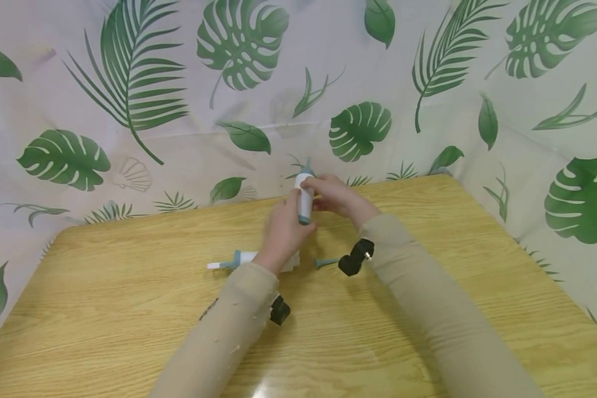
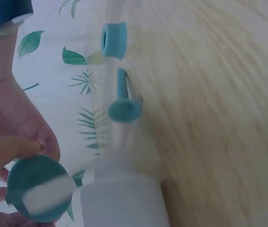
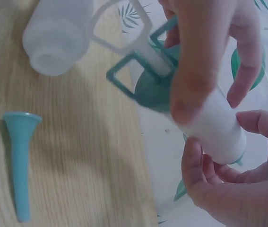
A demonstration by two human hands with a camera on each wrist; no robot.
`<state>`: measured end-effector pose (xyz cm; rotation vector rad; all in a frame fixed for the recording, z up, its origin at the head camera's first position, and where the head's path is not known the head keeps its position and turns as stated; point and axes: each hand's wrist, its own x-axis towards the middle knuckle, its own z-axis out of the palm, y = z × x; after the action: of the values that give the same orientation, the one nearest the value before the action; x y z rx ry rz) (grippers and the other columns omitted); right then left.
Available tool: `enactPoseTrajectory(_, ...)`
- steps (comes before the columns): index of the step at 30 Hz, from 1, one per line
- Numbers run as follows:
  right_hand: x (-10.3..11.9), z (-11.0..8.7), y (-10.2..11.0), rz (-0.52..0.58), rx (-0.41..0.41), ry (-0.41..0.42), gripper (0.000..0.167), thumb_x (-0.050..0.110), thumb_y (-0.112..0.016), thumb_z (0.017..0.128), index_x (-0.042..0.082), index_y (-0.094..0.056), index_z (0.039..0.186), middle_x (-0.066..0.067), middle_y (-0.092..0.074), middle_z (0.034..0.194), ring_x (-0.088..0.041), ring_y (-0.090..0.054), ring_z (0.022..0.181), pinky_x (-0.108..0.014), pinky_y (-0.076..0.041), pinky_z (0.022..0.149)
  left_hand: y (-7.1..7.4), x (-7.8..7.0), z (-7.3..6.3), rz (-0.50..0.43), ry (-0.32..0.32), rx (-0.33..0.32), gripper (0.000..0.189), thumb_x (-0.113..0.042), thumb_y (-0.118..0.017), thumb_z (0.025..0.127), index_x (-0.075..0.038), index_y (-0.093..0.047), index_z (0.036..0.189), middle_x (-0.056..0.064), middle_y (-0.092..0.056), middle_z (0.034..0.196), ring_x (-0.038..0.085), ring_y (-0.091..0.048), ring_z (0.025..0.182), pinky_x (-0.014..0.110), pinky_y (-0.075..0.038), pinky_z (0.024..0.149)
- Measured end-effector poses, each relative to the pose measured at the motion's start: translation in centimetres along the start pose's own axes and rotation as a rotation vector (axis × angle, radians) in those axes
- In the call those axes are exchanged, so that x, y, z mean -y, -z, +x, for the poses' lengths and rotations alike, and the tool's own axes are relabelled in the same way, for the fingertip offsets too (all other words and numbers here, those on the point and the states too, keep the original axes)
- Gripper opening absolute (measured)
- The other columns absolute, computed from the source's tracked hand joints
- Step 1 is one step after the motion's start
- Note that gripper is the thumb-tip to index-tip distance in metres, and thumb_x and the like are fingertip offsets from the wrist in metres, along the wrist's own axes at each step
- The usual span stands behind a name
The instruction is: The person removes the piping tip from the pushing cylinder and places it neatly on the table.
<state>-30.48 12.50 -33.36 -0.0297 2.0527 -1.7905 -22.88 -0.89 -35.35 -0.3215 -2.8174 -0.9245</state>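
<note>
Both hands hold a white syringe-like tube with teal ends, upright near the table's back edge. Its teal tip points up in the head view. My left hand grips the lower end, where two teal side loops and a white ring show in the right wrist view. Higher up, my right hand pinches the barrel with thumb and fingers. Below my left wrist lies a second white tube with a teal collar. A flared teal nozzle lies between the forearms.
In the left wrist view, a small teal ring stands beyond the nozzle. The wooden table meets a leaf-patterned cloth at the back and right. Black wrist cameras hang under both sleeves.
</note>
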Motion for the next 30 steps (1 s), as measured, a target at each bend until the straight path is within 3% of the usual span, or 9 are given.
enactPoseTrajectory(9, -0.1, -0.1, 0.8, 0.013, -0.058, 0.002, 0.051, 0.043, -0.048, 0.098, 0.001, -0.048, 0.125, -0.013, -0.053, 0.1, -0.017, -0.056, 0.074, -0.026, -0.052, 0.071, 1.3, 1.7, 0.1, 0.119, -0.091, 0.033, 0.075, -0.017, -0.076, 0.08, -0.012, -0.037, 0.144, 0.017, -0.055, 0.118, 0.028, -0.056, 0.096, 0.042, -0.05, 0.078)
enactPoseTrajectory(15, -0.8, 0.1, 1.5, 0.045, -0.087, 0.045, 0.045, 0.043, -0.057, 0.094, 0.003, -0.056, 0.114, -0.008, -0.057, 0.091, -0.016, -0.056, 0.071, -0.024, -0.05, 0.064, 2.6, 2.9, 0.1, 0.141, -0.155, 0.039, 0.076, -0.008, -0.076, 0.078, -0.014, -0.039, 0.144, 0.018, -0.054, 0.121, 0.031, -0.055, 0.101, 0.044, -0.048, 0.084)
enactPoseTrajectory(19, -1.1, 0.0, 1.7, 0.052, -0.037, 0.07, 0.043, 0.039, -0.058, 0.095, 0.0, -0.054, 0.115, -0.008, -0.058, 0.095, -0.016, -0.056, 0.077, -0.023, -0.051, 0.068, 3.3, 4.0, 0.0, 0.153, -0.216, 0.022, 0.078, -0.005, -0.077, 0.076, -0.015, -0.041, 0.144, 0.017, -0.055, 0.121, 0.031, -0.054, 0.103, 0.044, -0.047, 0.085)
enactPoseTrajectory(25, -1.7, -0.6, 1.7, 0.139, 0.081, 0.11, 0.026, 0.024, -0.055, 0.098, -0.001, -0.052, 0.105, -0.007, -0.054, 0.092, -0.014, -0.053, 0.072, -0.022, -0.048, 0.067, 4.0, 5.5, -0.2, 0.204, -0.323, -0.025, 0.079, 0.001, -0.076, 0.071, -0.014, -0.044, 0.142, 0.015, -0.058, 0.117, 0.03, -0.054, 0.103, 0.044, -0.046, 0.088)
enactPoseTrajectory(30, -2.4, -1.6, 1.3, 0.194, 0.176, 0.15, 0.008, 0.011, -0.052, 0.098, 0.003, -0.049, 0.101, -0.006, -0.054, 0.09, -0.014, -0.053, 0.072, -0.023, -0.048, 0.068, 4.5, 6.2, -0.2, 0.263, -0.345, -0.023, 0.075, 0.001, -0.076, 0.068, -0.009, -0.048, 0.137, 0.015, -0.059, 0.114, 0.031, -0.054, 0.103, 0.044, -0.045, 0.089)
